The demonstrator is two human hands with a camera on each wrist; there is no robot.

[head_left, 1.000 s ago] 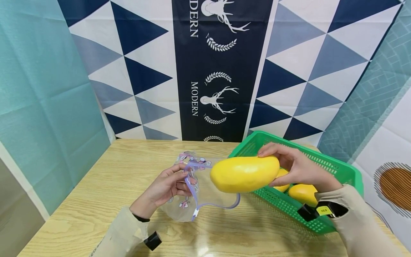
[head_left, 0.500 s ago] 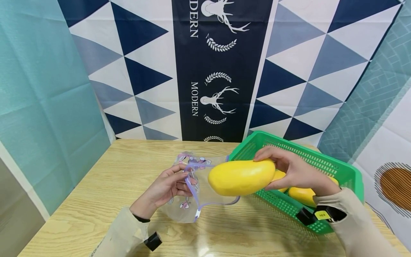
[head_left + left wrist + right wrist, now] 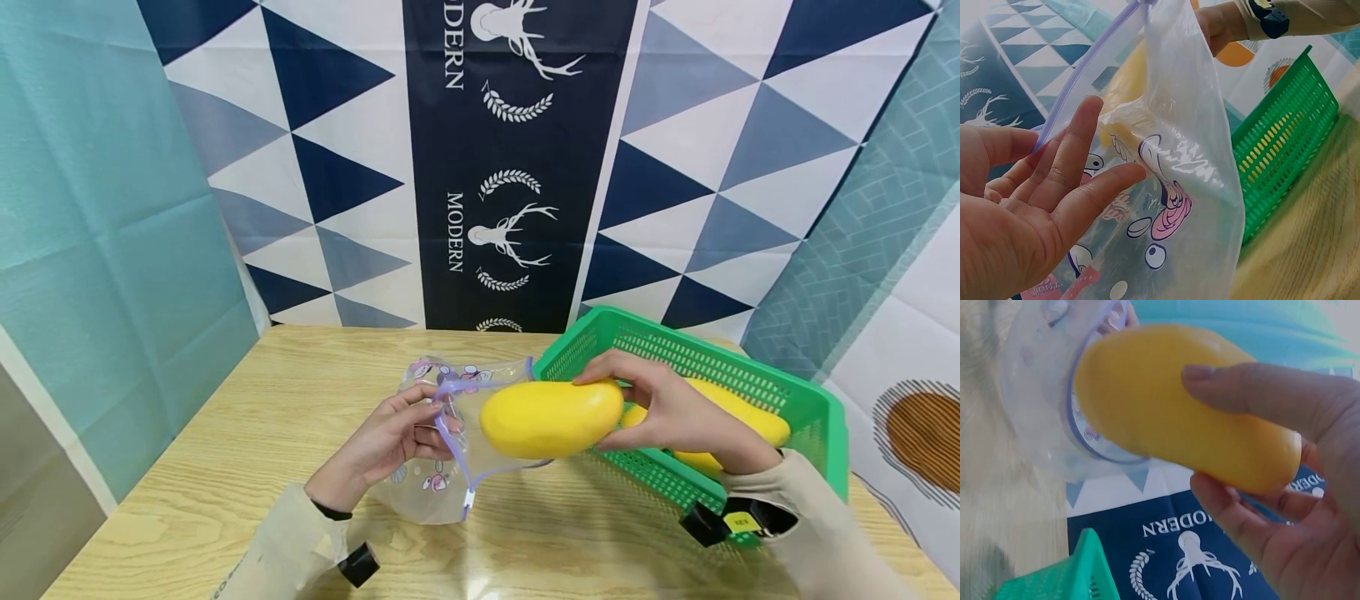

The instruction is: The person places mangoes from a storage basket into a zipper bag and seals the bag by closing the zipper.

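Note:
My left hand [image 3: 386, 446] pinches the purple-edged rim of a clear printed zip bag [image 3: 431, 492] between thumb and fingers; in the left wrist view the bag [image 3: 1204, 206] hangs beside that hand [image 3: 1035, 206]. My right hand [image 3: 667, 408] grips one end of a large yellow mango-like fruit [image 3: 551, 418]. The fruit's free end lies at the bag's open mouth, as the right wrist view shows with the fruit [image 3: 1166, 400] in front of the purple rim [image 3: 1075, 425]. Through the bag film, the left wrist view shows the fruit as a blurred yellow shape.
A green perforated basket [image 3: 821, 400] stands at the right of the wooden table [image 3: 225, 467], under my right forearm, with more yellow fruit [image 3: 738, 410] inside. A patterned cloth [image 3: 517, 167] hangs behind the table, and a teal cloth [image 3: 112, 208] hangs at the left.
My right hand has moved left and slightly down with the yellow fruit, closer into the bag's mouth. The bag's slider end has shifted slightly right; my left hand has hardly moved.

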